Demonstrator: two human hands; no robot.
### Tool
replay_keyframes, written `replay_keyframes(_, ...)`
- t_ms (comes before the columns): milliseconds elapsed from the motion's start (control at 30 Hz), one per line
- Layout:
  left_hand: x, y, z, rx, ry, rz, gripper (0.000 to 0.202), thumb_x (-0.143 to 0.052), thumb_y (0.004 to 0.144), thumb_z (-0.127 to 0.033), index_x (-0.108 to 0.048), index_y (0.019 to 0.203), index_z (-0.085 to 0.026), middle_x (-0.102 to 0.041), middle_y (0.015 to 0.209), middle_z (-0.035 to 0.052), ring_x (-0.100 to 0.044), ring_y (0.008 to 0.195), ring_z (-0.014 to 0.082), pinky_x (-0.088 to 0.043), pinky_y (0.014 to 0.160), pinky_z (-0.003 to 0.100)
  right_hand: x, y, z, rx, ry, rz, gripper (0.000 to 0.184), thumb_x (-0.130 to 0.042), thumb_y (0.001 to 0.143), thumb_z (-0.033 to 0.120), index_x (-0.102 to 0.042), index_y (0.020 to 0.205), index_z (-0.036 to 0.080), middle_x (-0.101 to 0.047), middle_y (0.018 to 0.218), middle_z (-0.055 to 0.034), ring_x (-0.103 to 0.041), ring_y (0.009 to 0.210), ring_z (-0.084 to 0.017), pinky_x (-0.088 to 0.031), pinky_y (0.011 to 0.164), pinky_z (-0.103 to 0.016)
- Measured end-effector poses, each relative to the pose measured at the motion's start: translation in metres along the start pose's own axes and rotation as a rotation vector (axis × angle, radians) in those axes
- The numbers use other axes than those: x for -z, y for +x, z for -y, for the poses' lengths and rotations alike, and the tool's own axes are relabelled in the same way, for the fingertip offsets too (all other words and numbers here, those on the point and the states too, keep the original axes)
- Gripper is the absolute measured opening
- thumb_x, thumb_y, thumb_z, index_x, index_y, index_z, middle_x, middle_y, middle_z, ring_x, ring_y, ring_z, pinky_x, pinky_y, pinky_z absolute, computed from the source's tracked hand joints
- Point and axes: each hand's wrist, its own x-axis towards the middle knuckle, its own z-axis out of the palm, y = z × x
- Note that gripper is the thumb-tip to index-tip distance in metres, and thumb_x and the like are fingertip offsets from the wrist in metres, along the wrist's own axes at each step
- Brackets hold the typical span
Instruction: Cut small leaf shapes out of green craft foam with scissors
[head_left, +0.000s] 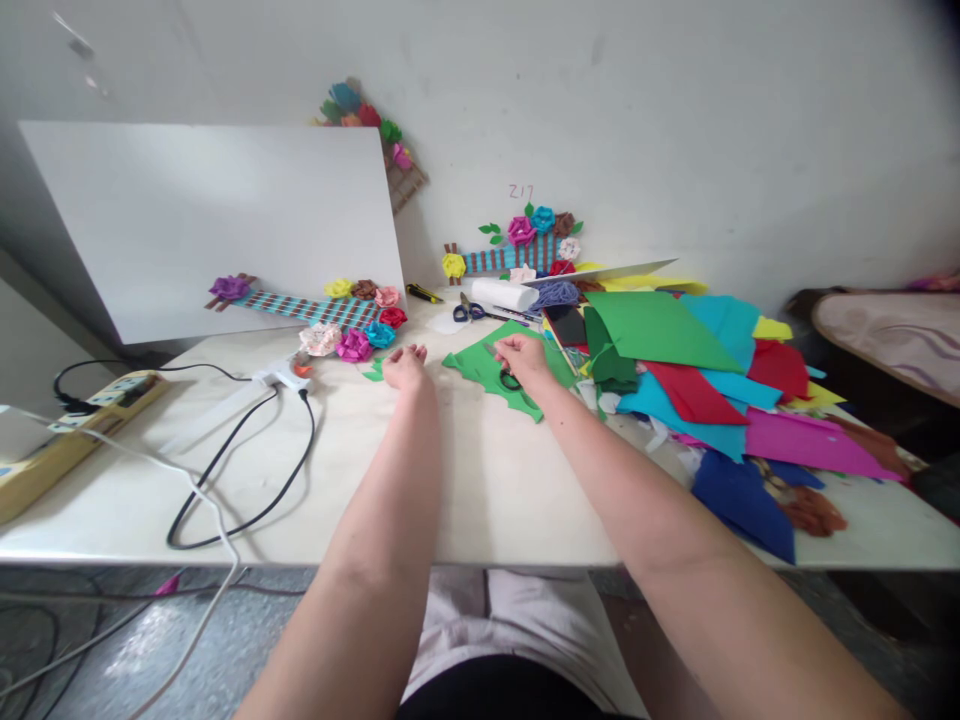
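My left hand (406, 367) is low over the table with its fingers loosely bent and apart, and nothing shows in it. Small green leaf-shaped pieces (373, 371) lie right beside it. My right hand (524, 358) is closed on a small pair of scissors (511, 380), whose dark finger loop shows under the fingers. Beneath the right hand spreads a green sheet (472, 360) with a jagged, cut front edge. Left of the left hand rests a guitar-shaped craft piece (311, 306) of blue and brown strips, trimmed with colourful flowers.
Coloured sheets (667, 330) are heaped on the right, with a dark phone (565, 325) beside them. Blue-handled scissors (469, 312), a white roll (504, 294) and a yellow cutter (424, 293) lie behind. Cables (307, 450) and a power strip (82, 430) occupy the left.
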Motion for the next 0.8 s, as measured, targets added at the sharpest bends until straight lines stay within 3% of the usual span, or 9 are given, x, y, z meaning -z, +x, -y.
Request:
replay_keyframes(167,0.000,-0.010,0.007,-0.102,0.315,0.208,0.011,-0.056,0.072,-0.014,-0.047,0.066,-0.019,-0.057,0.057,0.0003,-0.063,0.061,0.0158,-0.051,0.067,0.031,0.012,0.005,-0.004,0.117,-0.549,-0.038,0.010,-0.059,0.076,0.023,-0.066,0.070,0.019,-0.067,0.066,-0.0038,-0.060,0.064,-0.018,-0.043,0.060,-0.027)
replay_keyframes(267,0.002,-0.015,0.011,-0.281,0.614,0.324,0.018,-0.064,0.061,-0.010,-0.050,0.057,-0.020,-0.058,0.060,0.0027,-0.063,0.085,0.0236,-0.046,0.080,0.034,0.018,0.002,0.003,0.137,-0.842,-0.030,0.013,-0.057,0.077,0.021,-0.070,0.077,0.019,-0.070,0.081,-0.0101,-0.063,0.078,-0.024,-0.043,0.067,-0.032)
replay_keyframes(400,0.002,-0.027,0.015,-0.402,0.822,0.428,0.024,-0.069,0.054,-0.006,-0.052,0.059,-0.023,-0.063,0.075,0.0079,-0.048,0.115,0.0310,-0.037,0.094,0.040,0.025,-0.004,0.019,0.118,-1.098,0.119,0.024,-0.058,0.079,0.029,-0.072,0.092,0.015,-0.069,0.097,-0.0177,-0.062,0.093,-0.030,-0.043,0.074,-0.036)
replay_keyframes(500,0.001,-0.036,0.015,-0.528,1.193,0.495,0.021,-0.065,0.062,-0.009,-0.059,0.079,-0.021,-0.064,0.099,0.0134,-0.044,0.119,0.0319,-0.037,0.094,0.041,0.028,-0.008,0.032,0.050,-1.231,0.272,0.036,-0.056,0.078,0.037,-0.071,0.099,0.013,-0.068,0.105,-0.0189,-0.061,0.099,-0.031,-0.044,0.076,-0.036)
replay_keyframes(600,0.001,-0.039,0.014,-0.640,1.526,0.523,0.029,-0.059,0.072,-0.015,-0.060,0.101,-0.017,-0.061,0.113,0.0161,-0.043,0.120,0.0309,-0.038,0.092,0.039,0.027,-0.012,0.040,0.015,-1.299,0.372,0.036,-0.055,0.076,0.031,-0.070,0.103,0.013,-0.068,0.106,-0.0172,-0.062,0.099,-0.030,-0.045,0.075,-0.034)
replay_keyframes(800,0.002,-0.032,0.014,-0.683,1.594,0.471,0.035,-0.052,0.076,-0.012,-0.060,0.110,-0.014,-0.061,0.114,0.0160,-0.048,0.114,0.0275,-0.038,0.090,0.033,0.023,-0.014,0.039,0.043,-1.335,0.405,0.043,-0.057,0.070,0.017,-0.065,0.113,0.016,-0.067,0.109,-0.0157,-0.062,0.102,-0.030,-0.044,0.077,-0.034)
